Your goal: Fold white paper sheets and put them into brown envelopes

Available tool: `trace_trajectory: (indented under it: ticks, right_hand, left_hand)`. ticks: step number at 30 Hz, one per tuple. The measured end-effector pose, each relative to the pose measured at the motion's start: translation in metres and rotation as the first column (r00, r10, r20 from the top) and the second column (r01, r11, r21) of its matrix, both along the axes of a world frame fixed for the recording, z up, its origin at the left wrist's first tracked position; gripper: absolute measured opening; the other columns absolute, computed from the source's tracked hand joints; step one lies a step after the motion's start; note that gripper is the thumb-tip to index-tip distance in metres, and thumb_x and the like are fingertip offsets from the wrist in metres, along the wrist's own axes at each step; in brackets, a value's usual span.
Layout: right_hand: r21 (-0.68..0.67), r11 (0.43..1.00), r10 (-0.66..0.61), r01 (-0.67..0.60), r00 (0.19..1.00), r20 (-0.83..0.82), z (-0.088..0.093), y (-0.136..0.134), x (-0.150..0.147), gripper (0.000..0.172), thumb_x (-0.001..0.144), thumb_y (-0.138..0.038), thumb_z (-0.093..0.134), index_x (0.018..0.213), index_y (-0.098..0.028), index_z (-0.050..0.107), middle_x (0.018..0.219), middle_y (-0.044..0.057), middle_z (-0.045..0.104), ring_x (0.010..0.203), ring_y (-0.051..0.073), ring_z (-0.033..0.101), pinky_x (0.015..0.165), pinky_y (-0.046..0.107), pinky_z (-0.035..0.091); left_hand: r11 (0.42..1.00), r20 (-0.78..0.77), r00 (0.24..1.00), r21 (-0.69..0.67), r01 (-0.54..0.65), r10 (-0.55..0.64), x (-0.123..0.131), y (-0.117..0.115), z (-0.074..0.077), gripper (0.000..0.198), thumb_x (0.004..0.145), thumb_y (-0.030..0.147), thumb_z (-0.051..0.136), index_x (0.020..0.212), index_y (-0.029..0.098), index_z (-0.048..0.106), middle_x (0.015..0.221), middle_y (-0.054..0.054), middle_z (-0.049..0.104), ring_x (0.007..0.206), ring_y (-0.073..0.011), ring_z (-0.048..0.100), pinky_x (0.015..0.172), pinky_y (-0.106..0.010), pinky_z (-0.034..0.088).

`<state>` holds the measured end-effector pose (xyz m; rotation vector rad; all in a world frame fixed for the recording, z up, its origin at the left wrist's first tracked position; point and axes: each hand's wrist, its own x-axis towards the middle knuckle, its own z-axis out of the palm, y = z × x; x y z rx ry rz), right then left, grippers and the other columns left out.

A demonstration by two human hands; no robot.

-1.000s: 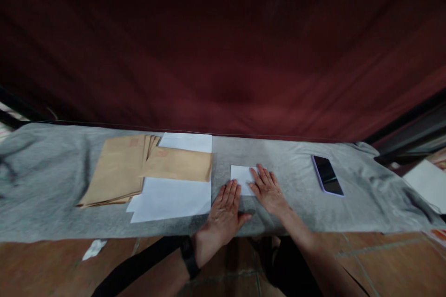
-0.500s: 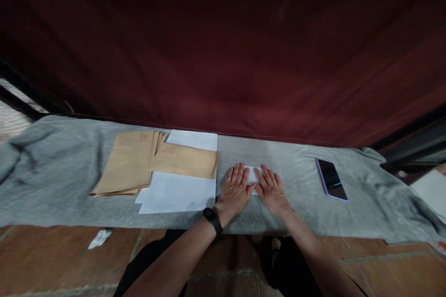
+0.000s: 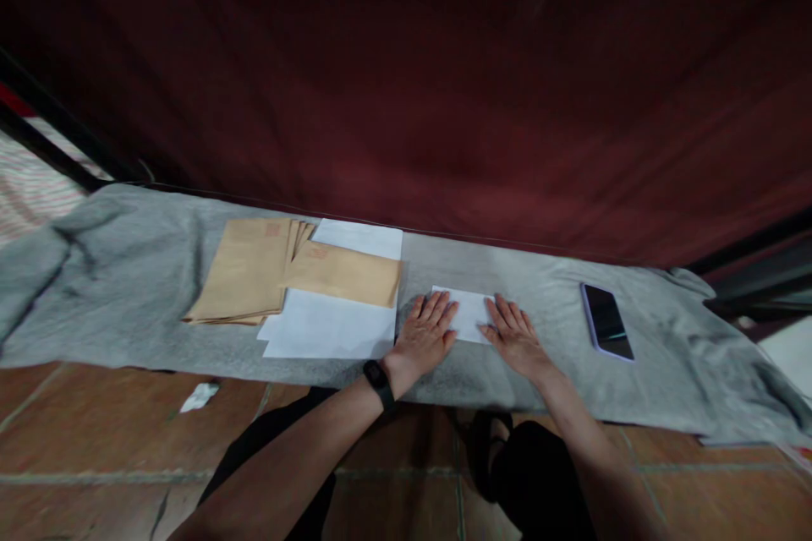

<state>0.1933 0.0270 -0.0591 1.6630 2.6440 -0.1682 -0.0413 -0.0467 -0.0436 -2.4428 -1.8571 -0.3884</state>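
Note:
A small folded white paper [image 3: 470, 311] lies on a grey cloth [image 3: 545, 372] spread over the floor. My left hand [image 3: 426, 332] rests flat with fingers stretched out on the paper's left edge. A dark band sits on its wrist. My right hand [image 3: 515, 336] lies flat and open on the paper's right edge. Neither hand holds anything.
Left of my hands lie white sheets [image 3: 330, 330] with a brown envelope [image 3: 342, 274] across them and a stack of brown envelopes [image 3: 244, 270] beside. A phone [image 3: 607, 321] lies to the right. A dark red curtain [image 3: 406, 84] hangs behind. Tiled floor [image 3: 95, 439] in front holds a paper scrap [image 3: 198, 396].
My left hand moved onto the paper, then both hands slid apart toward its edges, so more of the paper shows. The view shifted downward.

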Motion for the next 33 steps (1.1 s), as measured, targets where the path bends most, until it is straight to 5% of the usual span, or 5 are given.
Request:
trace_trajectory:
  ticks: [7,13,19,33]
  right_hand:
    - [0.086,0.996,-0.015,0.020,0.998,-0.057,-0.004,0.004,0.016,0.069,0.101,-0.059,0.037,0.157,-0.019,0.039,0.166,0.012,0.029,0.153,0.033,0.026,0.122,0.051,0.026]
    - [0.279,0.954,0.170,-0.111,0.965,-0.198,-0.002,-0.019,-0.022,0.061,0.104,-0.034,0.036,0.161,-0.016,0.026,0.168,0.014,0.021,0.155,0.031,0.021,0.122,0.055,0.027]
    - [0.178,0.965,0.223,-0.194,0.961,-0.161,0.003,-0.037,-0.057,0.057,0.108,-0.045,0.031,0.160,-0.020,0.031,0.167,0.011,0.026,0.154,0.026,0.025,0.124,0.048,0.026]
    - [0.113,0.986,0.140,-0.125,0.981,-0.135,0.002,-0.029,-0.036,0.065,0.106,-0.053,0.036,0.160,-0.019,0.030,0.168,0.014,0.018,0.155,0.028,0.021,0.125,0.050,0.023]
  left_hand:
    - [1.000,0.010,1.000,-0.011,-0.016,0.016,0.001,-0.003,0.002,0.053,0.104,0.041,0.041,0.153,0.021,0.043,0.164,-0.009,0.037,0.151,-0.0256,0.032,0.123,-0.049,0.024]
    - [1.000,0.041,0.999,-0.006,-0.014,0.015,0.002,-0.002,0.000,0.053,0.103,0.038,0.040,0.153,0.021,0.043,0.163,-0.009,0.038,0.152,-0.0259,0.032,0.124,-0.051,0.024]
    - [0.998,0.023,0.999,-0.050,-0.024,0.025,-0.004,-0.001,0.001,0.055,0.102,0.037,0.038,0.154,0.018,0.042,0.163,-0.010,0.038,0.152,-0.0248,0.031,0.124,-0.048,0.024]
    - [0.990,-0.071,0.993,-0.090,-0.106,0.099,-0.009,-0.019,0.008,0.060,0.102,0.039,0.039,0.152,0.005,0.041,0.161,-0.020,0.038,0.150,-0.0318,0.034,0.121,-0.053,0.031]
